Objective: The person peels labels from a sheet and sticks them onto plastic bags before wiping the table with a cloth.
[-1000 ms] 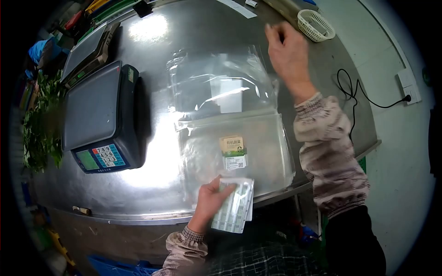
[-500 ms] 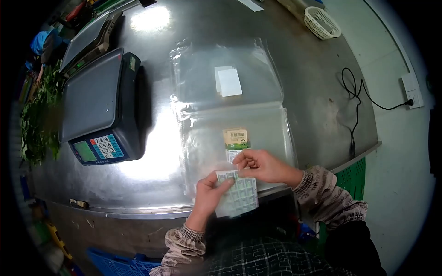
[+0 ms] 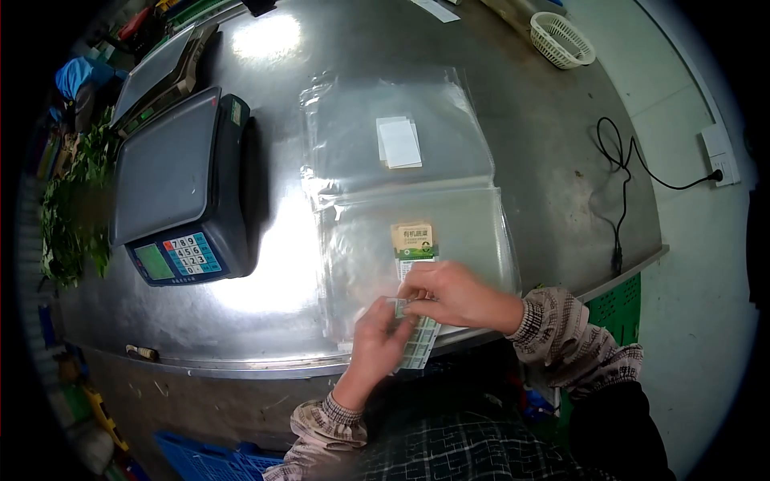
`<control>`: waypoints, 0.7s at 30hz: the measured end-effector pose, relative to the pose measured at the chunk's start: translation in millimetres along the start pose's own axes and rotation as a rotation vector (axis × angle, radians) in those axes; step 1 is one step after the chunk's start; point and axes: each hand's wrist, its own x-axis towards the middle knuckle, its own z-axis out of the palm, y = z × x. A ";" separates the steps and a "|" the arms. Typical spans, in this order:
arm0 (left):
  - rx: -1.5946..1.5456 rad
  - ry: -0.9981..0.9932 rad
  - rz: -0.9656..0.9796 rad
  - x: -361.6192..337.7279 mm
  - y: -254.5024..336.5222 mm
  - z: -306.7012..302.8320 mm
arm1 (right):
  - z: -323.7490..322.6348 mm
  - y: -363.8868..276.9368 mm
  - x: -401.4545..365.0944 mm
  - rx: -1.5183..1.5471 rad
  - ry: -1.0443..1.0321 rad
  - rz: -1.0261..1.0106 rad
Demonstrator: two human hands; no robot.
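Note:
Near the table's front edge, my left hand (image 3: 377, 341) grips a sheet of small stickers (image 3: 419, 346) printed in a pale green grid. My right hand (image 3: 457, 295) is closed at the sheet's top edge, thumb and fingers pinched; whether a loose sticker is between them is hidden. Just beyond my hands, a card with a green and tan printed label (image 3: 415, 240) lies on the nearer clear plastic bag (image 3: 345, 264). Another clear bag (image 3: 345, 120) lies behind it, with white cards (image 3: 399, 143) on top.
A digital scale (image 3: 172, 184) stands left on the metal table (image 3: 553, 200), another scale (image 3: 156, 72) behind it. Leafy greens (image 3: 76, 200) and a person in a blue cap (image 3: 74, 76) are at far left. A white basket (image 3: 561, 40) and black power cord (image 3: 622, 176) are right.
My right hand has closed its fingers and shifted slightly left over the sheet's top. The sticker sheet has tilted and more of it is covered by my left hand.

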 end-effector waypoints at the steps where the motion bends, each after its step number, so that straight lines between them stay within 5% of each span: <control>1: 0.004 0.002 -0.003 -0.6 -0.8 0.0 | 1.3 -0.6 -0.4 0.003 -0.009 0.031; 13: 0.086 -0.005 -0.130 -4.6 -0.5 2.3 | 10.1 -3.3 -11.8 -0.140 0.085 0.019; 21: -0.130 -0.064 -0.401 -6.0 -4.2 4.0 | 21.1 8.5 -22.0 0.225 0.121 0.220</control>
